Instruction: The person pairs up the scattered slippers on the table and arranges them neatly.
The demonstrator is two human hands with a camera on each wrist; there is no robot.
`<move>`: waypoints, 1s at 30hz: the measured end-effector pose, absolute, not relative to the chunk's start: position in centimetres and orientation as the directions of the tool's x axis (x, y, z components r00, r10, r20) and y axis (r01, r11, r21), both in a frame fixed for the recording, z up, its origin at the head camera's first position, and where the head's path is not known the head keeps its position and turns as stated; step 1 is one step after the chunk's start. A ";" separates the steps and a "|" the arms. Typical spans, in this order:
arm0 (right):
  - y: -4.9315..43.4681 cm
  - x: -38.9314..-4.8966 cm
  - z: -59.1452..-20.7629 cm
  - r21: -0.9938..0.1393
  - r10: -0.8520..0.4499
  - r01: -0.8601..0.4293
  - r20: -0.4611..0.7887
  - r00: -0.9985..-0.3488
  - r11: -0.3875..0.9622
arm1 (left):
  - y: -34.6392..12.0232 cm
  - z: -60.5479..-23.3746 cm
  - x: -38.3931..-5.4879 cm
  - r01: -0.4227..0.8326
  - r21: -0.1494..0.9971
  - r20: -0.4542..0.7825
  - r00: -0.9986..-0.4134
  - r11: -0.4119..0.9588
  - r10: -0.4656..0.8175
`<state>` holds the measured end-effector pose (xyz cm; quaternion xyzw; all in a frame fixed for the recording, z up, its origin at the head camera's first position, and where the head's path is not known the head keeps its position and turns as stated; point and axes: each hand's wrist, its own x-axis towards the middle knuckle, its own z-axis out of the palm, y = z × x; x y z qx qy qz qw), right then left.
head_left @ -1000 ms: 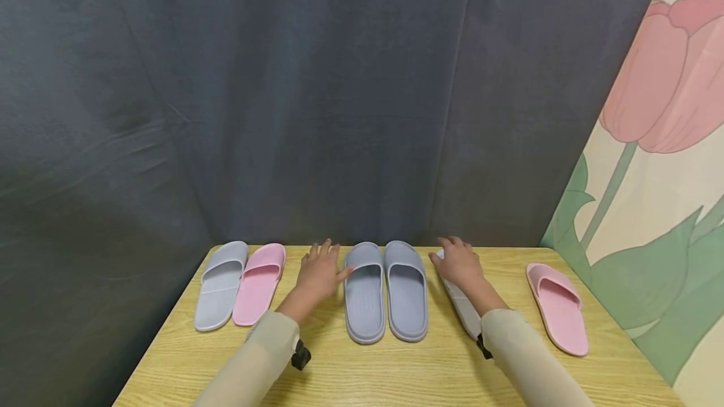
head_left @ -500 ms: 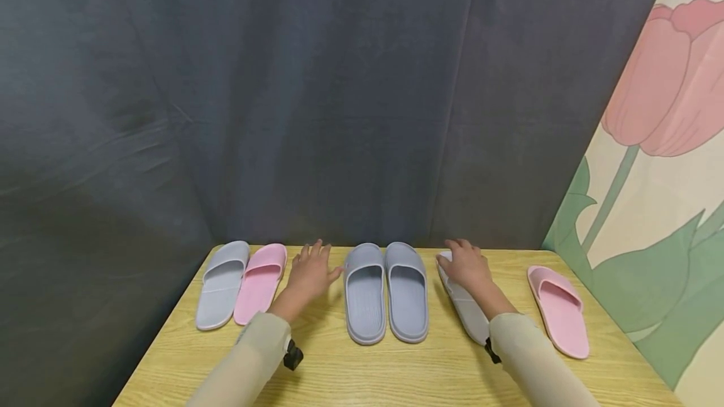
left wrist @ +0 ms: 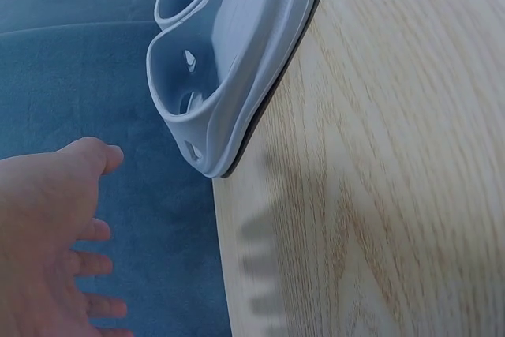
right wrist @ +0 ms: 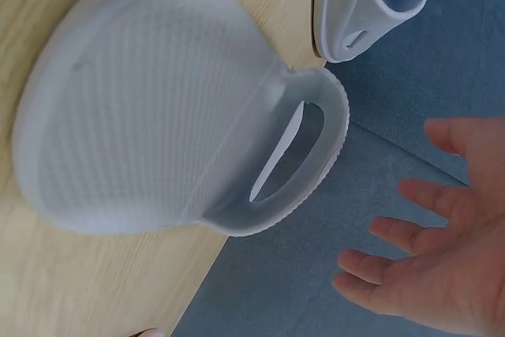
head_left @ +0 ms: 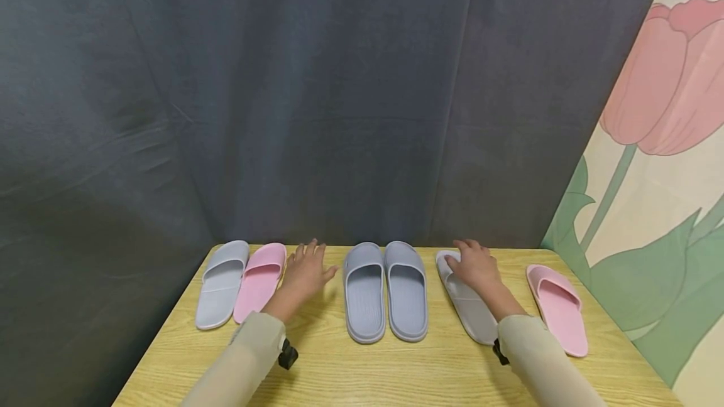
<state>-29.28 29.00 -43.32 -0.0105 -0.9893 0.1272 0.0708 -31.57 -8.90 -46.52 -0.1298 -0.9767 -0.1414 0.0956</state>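
Two blue-grey slippers, a left one (head_left: 364,294) and a right one (head_left: 406,291), lie side by side mid-table, toes to the curtain. My left hand (head_left: 306,274) hovers with spread fingers between this pair and a pink slipper (head_left: 259,284). Its palm and loose fingers show apart from the slippers in the left wrist view. Over the toe of a light grey slipper (head_left: 472,313), lying slanted, hangs my right hand (head_left: 475,265), fingers extended. The right wrist view shows a gap between those fingers and the grey slipper's strap (right wrist: 316,159).
Another light grey slipper (head_left: 219,287) lies beside the pink one at the left end. A second pink slipper (head_left: 559,313) is slanted at the far right. Behind the wooden table (head_left: 384,375) hangs a dark curtain (head_left: 339,112); a tulip mural (head_left: 656,206) covers the right wall.
My left hand has drawn away leftward from the blue-grey pair. My right hand has shifted right, uncovering more of the light grey slipper. The slippers have stayed in place.
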 end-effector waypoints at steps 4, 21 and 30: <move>29.4 -29.2 -43.4 -0.255 0.037 -0.001 0.143 -0.989 0.967 | -9.1 -46.3 -31.5 0.268 0.257 0.214 -0.953 0.929 0.216; 31.1 -28.8 -43.5 -0.247 0.053 0.012 0.158 -0.986 0.969 | -10.4 -46.5 -32.0 0.245 0.249 0.186 -0.961 0.937 0.202; 31.5 -28.8 -43.6 -0.262 0.067 0.023 0.162 -0.985 0.965 | -11.1 -46.8 -32.1 0.236 0.252 0.189 -0.963 0.939 0.191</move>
